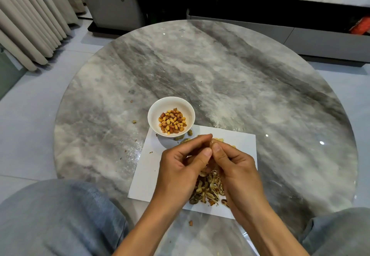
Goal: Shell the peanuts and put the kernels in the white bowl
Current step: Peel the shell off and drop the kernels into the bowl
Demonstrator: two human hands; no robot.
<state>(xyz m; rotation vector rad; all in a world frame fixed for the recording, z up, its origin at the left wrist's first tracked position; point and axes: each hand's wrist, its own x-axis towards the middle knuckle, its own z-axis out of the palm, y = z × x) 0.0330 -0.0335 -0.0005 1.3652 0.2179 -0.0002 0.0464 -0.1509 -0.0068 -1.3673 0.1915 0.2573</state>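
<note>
The white bowl point(171, 116) sits on the left, on the corner of the white paper point(148, 177) w/ a small heap of kernels point(172, 122) in it, prob. kept close so each new nut is a short drop away. Next the left hand point(181, 167) & right hand point(235, 167) meet fingertip to fingertip above the paper, both pinching one peanut point(212, 140) to crack it, I think. Under the hands, toward the right, lies the pile of empty shells point(210, 192), so the paper catches the mess, not the table point(240, 75).
</note>
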